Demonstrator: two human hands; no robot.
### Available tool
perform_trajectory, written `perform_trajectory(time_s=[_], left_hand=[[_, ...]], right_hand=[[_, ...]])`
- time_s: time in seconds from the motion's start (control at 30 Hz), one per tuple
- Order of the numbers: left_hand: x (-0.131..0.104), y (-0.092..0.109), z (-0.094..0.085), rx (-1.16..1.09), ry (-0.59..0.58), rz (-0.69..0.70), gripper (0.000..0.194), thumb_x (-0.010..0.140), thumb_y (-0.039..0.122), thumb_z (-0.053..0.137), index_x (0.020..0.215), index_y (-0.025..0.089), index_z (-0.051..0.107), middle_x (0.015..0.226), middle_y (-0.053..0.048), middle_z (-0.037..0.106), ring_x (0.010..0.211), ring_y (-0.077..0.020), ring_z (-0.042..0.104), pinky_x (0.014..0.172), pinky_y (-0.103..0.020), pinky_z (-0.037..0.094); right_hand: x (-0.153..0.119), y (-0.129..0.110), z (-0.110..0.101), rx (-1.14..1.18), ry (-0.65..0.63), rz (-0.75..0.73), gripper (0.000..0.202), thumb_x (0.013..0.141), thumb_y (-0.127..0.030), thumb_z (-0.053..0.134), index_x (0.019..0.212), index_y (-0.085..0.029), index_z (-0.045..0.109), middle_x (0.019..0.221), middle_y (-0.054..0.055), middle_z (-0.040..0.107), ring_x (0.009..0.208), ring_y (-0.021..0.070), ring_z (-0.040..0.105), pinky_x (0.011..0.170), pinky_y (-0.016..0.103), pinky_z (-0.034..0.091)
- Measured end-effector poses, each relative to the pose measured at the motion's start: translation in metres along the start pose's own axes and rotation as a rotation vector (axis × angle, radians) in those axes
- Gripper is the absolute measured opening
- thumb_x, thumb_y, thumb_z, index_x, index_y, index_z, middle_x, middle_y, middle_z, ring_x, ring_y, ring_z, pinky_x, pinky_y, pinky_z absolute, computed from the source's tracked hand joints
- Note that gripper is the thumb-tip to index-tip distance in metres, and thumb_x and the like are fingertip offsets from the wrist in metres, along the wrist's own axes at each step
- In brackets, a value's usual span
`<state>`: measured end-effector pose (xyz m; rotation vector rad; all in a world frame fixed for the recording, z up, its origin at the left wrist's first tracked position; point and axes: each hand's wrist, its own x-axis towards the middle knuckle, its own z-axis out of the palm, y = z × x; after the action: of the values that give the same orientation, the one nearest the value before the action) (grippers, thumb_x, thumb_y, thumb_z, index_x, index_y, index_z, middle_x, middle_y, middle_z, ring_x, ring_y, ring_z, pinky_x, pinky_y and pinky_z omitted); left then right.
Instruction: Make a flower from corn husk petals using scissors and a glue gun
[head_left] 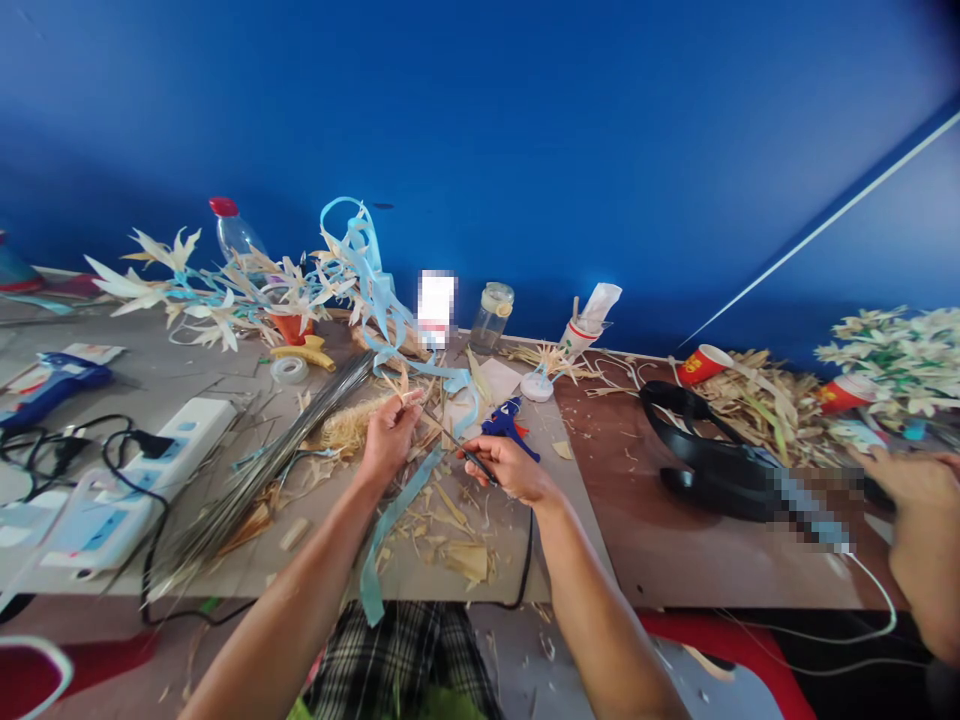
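Observation:
Pinched in my left hand is a small piece of pale dried husk, its tips poking up past the fingers. My right hand grips scissors with dark handles. Their thin blades point up and left toward my left hand; whether they touch the husk I cannot tell. Light blue ribbon trails below and between the hands to the table edge. Close beyond my right hand lies a blue glue gun. Husk scraps are scattered beneath both hands.
Left of my hands lie a bundle of thin wires and a white power strip with black cords. Husk flowers, a clear jar and a white cup line the wall. At right are a black headset-like object and another person's hand.

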<state>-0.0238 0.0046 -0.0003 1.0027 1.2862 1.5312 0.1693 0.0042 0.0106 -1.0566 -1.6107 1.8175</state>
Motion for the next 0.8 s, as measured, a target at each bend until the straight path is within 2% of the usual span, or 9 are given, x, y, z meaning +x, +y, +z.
perform_trajectory(time_s=[0.2,0.3,0.47,0.63,0.8], left_hand=[[0.001,-0.001,-0.003,0.044,0.034,0.06,0.037,0.068,0.031,0.065,0.099,0.012,0.069,0.054,0.005,0.043,0.049,-0.007,0.036,0.048,-0.02,0.028],[0.003,-0.006,-0.005,0.041,0.01,0.056,0.04,0.07,0.033,0.063,0.103,0.011,0.067,0.054,0.005,0.042,0.048,-0.0067,0.035,0.047,-0.019,0.028],[0.006,-0.013,-0.006,0.024,-0.021,0.044,0.045,0.073,0.037,0.061,0.109,0.01,0.064,0.054,0.006,0.04,0.047,-0.0061,0.033,0.046,-0.019,0.026],[0.006,-0.016,-0.006,0.08,-0.042,0.07,0.049,0.076,0.037,0.058,0.117,0.009,0.061,0.056,0.005,0.041,0.048,-0.0061,0.034,0.046,-0.019,0.026],[0.006,-0.016,-0.006,0.097,-0.04,0.07,0.048,0.077,0.036,0.057,0.117,0.009,0.061,0.055,0.005,0.04,0.047,-0.0063,0.034,0.045,-0.019,0.026]], right_hand=[[-0.002,0.001,-0.007,0.03,0.057,-0.073,0.039,0.071,-0.047,0.064,0.089,-0.013,0.059,0.053,-0.005,0.047,0.05,0.0076,0.04,0.054,0.024,0.028],[-0.003,-0.003,-0.006,0.013,0.073,-0.073,0.042,0.067,-0.05,0.067,0.084,-0.013,0.058,0.054,-0.005,0.046,0.049,0.0071,0.038,0.054,0.024,0.027],[-0.002,-0.004,-0.003,0.008,0.019,-0.031,0.044,0.065,-0.05,0.07,0.084,-0.013,0.058,0.061,-0.005,0.047,0.051,0.0058,0.038,0.053,0.022,0.027],[-0.002,0.0,-0.004,-0.082,-0.008,-0.033,0.046,0.067,-0.05,0.069,0.09,-0.012,0.06,0.06,-0.005,0.046,0.053,0.0061,0.038,0.054,0.021,0.027],[-0.002,-0.002,-0.005,-0.1,-0.025,-0.009,0.049,0.067,-0.051,0.069,0.092,-0.01,0.06,0.063,-0.003,0.049,0.054,0.0058,0.039,0.054,0.021,0.028]])
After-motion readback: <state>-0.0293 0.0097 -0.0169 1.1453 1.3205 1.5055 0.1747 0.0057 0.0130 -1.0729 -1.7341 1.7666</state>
